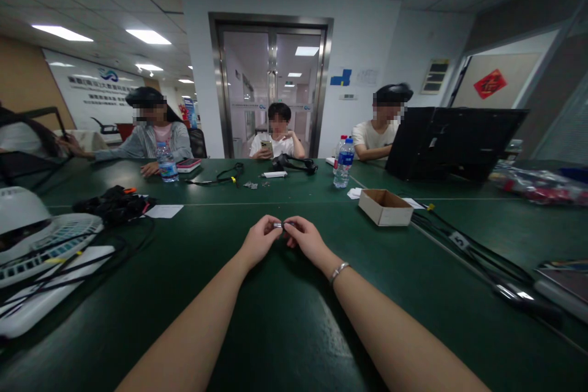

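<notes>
Above the green table [220, 318], my two hands meet fingertip to fingertip. My left hand [261, 241] is closed in a pinch on a small silvery metal piece [278, 225], whose shiny end shows between thumb and forefinger. Right beside it, my right hand [307, 240], with a metal bracelet [339, 272] at the wrist, pinches the darker end of what seems the same piece. Its exact kind is too small to tell, and the fingertips cover most of it.
An open cardboard box [386, 208] sits right of my hands, near black cables [468, 245]. Water bottles [343, 164], a black monitor [454, 142] and a black headset strap [294, 163] stand farther off. A white fan [46, 233] is at left. Several people sit across the table.
</notes>
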Motion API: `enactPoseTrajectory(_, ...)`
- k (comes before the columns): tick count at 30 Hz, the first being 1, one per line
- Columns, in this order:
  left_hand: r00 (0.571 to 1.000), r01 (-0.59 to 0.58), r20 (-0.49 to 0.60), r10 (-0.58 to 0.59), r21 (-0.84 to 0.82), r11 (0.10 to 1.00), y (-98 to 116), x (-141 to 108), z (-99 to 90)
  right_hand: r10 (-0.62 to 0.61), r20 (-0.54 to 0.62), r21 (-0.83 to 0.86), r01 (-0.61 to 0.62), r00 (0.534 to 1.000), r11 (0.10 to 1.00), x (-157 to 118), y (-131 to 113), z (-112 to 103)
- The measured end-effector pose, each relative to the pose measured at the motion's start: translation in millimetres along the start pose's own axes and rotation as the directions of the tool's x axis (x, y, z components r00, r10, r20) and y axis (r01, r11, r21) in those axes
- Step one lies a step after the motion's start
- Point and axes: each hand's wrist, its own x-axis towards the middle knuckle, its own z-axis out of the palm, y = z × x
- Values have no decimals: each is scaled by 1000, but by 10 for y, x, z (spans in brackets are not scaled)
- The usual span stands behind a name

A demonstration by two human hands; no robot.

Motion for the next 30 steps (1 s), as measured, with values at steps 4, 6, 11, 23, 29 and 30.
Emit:
enactPoseTrajectory(4,1000,-2,0,2,61,998,-1,2,-5,10,0,-3,-10,1000,1000,-6,-5,-5)
enactPoseTrajectory(6,1000,7,-7,-6,120,993,8,0,-9,10,5,-12,-10,1000,1000,-7,-7,-7)
enactPoseTrajectory(11,996,68,-72,-45,355,932,47,-13,-21,14,24,-13,-13,1000,1000,-6,-3,-8)
enactPoseTrajectory(23,999,18,-48,-12,141,990,79,-52,-20,27,-14,33,-27,1000,999,6,-6,-22)
enactPoseTrajectory(29,1000,5,14,-7,150,989,58,-40,-6,27,-27,29,-27,999,999,0,-12,-19)
enactPoseTrajectory(30,1000,8,2,-8,174,985,50,-36,-11,27,-25,25,-27,999,999,-2,-13,-18)
